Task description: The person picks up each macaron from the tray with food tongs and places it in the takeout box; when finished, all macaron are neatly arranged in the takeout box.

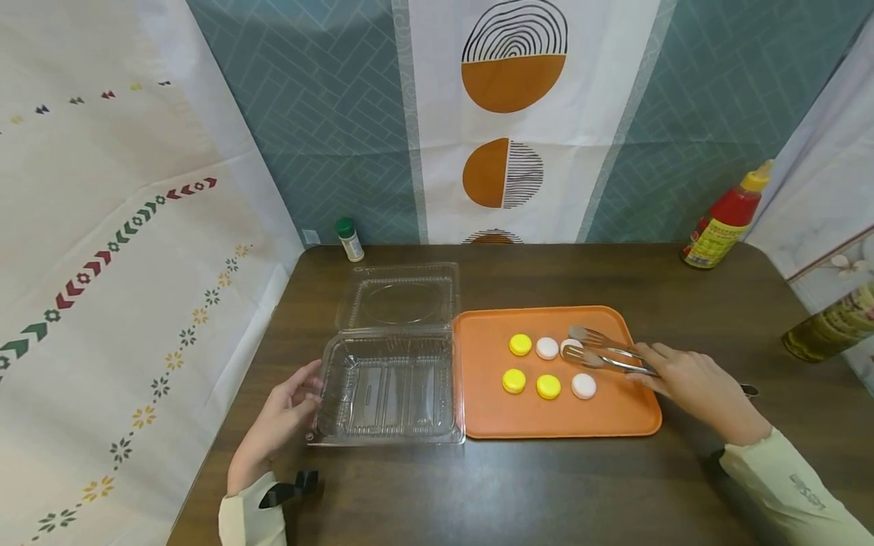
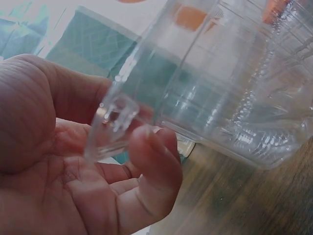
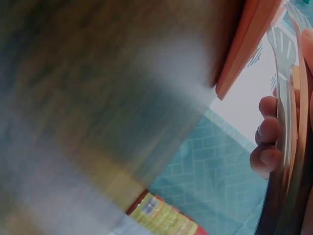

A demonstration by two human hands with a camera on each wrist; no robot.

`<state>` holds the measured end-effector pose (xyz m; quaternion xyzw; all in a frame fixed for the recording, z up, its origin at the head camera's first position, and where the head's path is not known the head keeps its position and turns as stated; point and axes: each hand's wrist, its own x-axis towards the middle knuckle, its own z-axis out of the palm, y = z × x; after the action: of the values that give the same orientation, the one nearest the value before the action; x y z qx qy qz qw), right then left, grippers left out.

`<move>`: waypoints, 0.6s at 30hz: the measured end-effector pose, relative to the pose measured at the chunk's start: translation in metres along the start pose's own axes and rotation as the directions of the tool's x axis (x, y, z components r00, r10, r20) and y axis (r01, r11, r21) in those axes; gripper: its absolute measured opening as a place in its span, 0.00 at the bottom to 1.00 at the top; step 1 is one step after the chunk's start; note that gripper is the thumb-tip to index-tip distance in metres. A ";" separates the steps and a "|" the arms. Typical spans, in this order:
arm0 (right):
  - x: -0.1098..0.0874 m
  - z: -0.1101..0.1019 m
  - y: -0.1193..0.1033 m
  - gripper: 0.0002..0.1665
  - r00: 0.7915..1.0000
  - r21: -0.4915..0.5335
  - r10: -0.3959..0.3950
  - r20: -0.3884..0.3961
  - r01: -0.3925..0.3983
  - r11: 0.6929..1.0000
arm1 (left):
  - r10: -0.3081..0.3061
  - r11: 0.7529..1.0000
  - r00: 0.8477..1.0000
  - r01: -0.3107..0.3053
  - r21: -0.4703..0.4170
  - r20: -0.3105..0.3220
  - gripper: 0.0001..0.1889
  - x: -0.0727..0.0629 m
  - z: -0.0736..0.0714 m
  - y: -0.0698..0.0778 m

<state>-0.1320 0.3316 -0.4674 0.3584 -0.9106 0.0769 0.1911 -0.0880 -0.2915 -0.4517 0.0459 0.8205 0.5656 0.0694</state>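
Note:
My left hand (image 1: 290,406) is at the left side of a clear plastic clamshell box (image 1: 389,440), its lid (image 1: 403,299) folded back. In the left wrist view, thumb and fingers (image 2: 156,181) pinch the box's rim at a corner tab. With my right hand (image 1: 696,383) I grip metal tongs (image 1: 624,365), prongs apart over an orange tray (image 1: 532,421). Between the prongs lies a white macaron (image 1: 570,346), partly covered by them. Two more white macarons (image 1: 583,386) and three yellow ones (image 1: 548,387) lie on the tray in two rows.
A green-capped shaker (image 1: 350,240) stands at the back left of the dark wooden table (image 1: 505,493). At the back right is a red sauce bottle (image 1: 724,220), with a dark yellowish bottle (image 1: 829,326) at the right edge. Curtains hang behind and beside the table.

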 end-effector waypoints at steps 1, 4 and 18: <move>0.000 0.001 0.000 0.31 1.000 -0.003 -0.001 -0.003 0.001 1.000 | 0.001 1.000 1.000 -0.001 0.000 0.002 0.33 0.000 0.000 0.000; 0.000 0.002 0.001 0.31 1.000 -0.010 -0.003 0.000 0.003 1.000 | -0.003 1.000 1.000 0.003 -0.005 0.009 0.33 -0.001 0.000 0.000; 0.004 -0.002 -0.001 0.30 0.999 -0.036 0.030 0.031 -0.029 0.999 | -0.015 0.997 1.000 0.017 -0.072 0.027 0.36 -0.003 0.001 -0.001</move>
<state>-0.1333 0.3292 -0.4639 0.3425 -0.9199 0.0579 0.1817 -0.0853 -0.2915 -0.4524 0.0442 0.7990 0.5935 0.0864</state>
